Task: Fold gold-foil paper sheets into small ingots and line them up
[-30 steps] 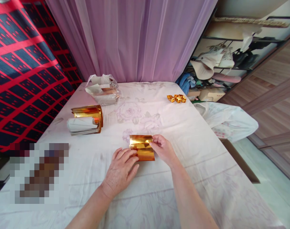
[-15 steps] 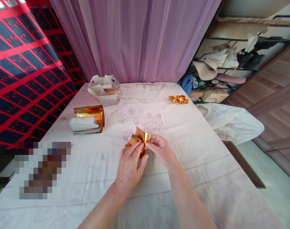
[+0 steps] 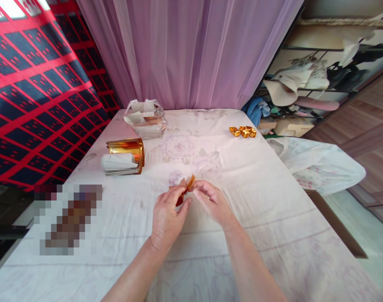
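Seemingly half done: paper (image 3: 190,183), in from tabletop (image 3: 191,268) edges, pinched in left hand (image 3: 168,214); touching right hand (image 3: 215,204), grip hard to tell. Seemingly finished: lumps (image 3: 243,131) near far right corner. To do, perhaps: stack (image 3: 125,147) near left edge.

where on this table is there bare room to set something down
Bare tablecloth lies right of the right hand, and at the back between the plastic bag and the gold pieces. The left is crowded: that bag, the stacked sheets, a blurred patch. The left hand and foil fill the middle.
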Motion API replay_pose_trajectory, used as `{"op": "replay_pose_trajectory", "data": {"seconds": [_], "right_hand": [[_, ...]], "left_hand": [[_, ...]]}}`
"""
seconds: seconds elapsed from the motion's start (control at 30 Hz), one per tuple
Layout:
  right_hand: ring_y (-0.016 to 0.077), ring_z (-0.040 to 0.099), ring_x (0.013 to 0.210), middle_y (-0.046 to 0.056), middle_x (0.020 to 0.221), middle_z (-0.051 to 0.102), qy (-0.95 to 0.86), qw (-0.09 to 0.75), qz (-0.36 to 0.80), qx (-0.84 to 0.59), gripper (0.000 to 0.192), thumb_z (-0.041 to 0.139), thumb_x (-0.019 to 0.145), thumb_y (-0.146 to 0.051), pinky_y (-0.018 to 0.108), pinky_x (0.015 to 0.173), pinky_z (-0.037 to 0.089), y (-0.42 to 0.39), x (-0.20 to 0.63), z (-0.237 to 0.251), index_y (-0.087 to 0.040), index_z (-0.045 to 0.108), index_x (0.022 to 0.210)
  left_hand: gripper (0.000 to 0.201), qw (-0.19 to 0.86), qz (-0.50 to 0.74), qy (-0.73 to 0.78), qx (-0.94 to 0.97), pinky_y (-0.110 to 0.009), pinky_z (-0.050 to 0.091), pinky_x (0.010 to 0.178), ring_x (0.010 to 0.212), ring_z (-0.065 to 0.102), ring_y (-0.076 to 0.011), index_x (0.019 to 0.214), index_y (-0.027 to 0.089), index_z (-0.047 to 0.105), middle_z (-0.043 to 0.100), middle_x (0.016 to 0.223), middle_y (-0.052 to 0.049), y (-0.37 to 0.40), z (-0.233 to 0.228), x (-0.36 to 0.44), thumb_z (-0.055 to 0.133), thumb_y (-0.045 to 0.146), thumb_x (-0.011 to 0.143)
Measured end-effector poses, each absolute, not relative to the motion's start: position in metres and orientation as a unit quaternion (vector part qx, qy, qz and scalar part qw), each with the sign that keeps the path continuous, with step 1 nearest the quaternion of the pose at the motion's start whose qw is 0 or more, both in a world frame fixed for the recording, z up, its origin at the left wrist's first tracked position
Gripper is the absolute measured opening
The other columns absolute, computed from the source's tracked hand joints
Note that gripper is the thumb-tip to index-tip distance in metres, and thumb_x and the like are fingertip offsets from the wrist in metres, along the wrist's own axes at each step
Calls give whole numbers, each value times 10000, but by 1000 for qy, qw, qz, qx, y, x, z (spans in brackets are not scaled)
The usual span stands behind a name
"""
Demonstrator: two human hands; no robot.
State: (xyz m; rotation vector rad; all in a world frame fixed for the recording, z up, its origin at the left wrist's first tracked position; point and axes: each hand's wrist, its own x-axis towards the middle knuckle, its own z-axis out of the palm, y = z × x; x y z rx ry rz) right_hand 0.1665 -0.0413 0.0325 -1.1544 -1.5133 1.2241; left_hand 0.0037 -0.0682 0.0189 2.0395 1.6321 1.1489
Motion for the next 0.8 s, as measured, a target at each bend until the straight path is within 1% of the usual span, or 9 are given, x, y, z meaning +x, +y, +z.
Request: {"op": "replay_pose_trajectory", "data": {"seconds": [0.13,0.23,0.3,0.37,0.4,0.53,0.67,0.73,0.8], "right_hand": [[203,667,919,67,981,730,-614,418,487,-459,302,534,879,-494,285,698,502,-43,162,34,-228,639,975],[191,663,823,68,914,737,-590,447,452,-498,278,548,862,-481,276,656,489,-41,166,26,-223,641,908],[172,638,711,53,825,724,-552,473,406,-554,251,567,830,-463,266,618,475,-37,171,19,-223,632,864],[151,593,614,39,776,701,-527,474,371,-599,240,587,800,-451,261,577,455,-34,176,14,-221,632,855],[148,585,608,40,782,696,-523,472,367,-607,250,592,792,-452,262,575,452,-33,178,12,-218,635,867],[164,613,690,40,801,690,-531,450,422,-581,307,587,804,-484,261,609,451,-33,177,6,-206,652,920],[127,493,534,-22,590,575,-546,412,449,-575,300,563,811,-496,239,505,340,-34,174,1,-211,638,760],[118,450,501,-36,547,537,-554,386,432,-597,284,562,797,-480,236,486,298,-34,177,2,-215,618,709],[118,459,501,-36,546,551,-575,347,406,-620,257,560,794,-445,236,492,294,-33,181,4,-218,602,680]], "left_hand": [[206,232,440,588,638,-295,549,745,777,696,-162,1036,226,681,753,952,-33,-67,21,1,553,322,907],[208,302,488,599,558,-249,523,644,653,659,-141,918,203,695,727,772,-9,-63,26,0,589,371,857],[227,368,526,591,489,-226,498,605,619,623,-126,862,191,690,698,717,3,-59,30,-2,650,404,795],[275,422,552,578,428,-222,497,630,656,618,-123,843,183,687,692,733,1,-55,32,-4,698,438,739],[300,438,559,575,407,-226,502,658,685,622,-124,845,181,685,692,750,-2,-53,32,-6,713,452,720],[355,459,557,578,381,-237,508,692,711,624,-121,877,172,679,687,773,-8,-51,28,-9,716,484,710],[350,477,535,580,388,-239,509,648,690,628,-127,894,172,697,699,773,-22,-52,21,-7,680,488,744],[329,479,518,584,401,-227,503,615,645,612,-115,894,175,708,710,783,-22,-52,18,-8,693,461,733],[322,480,497,591,415,-212,479,532,538,557,-87,926,179,717,727,825,-22,-54,14,-11,722,411,703]]}}
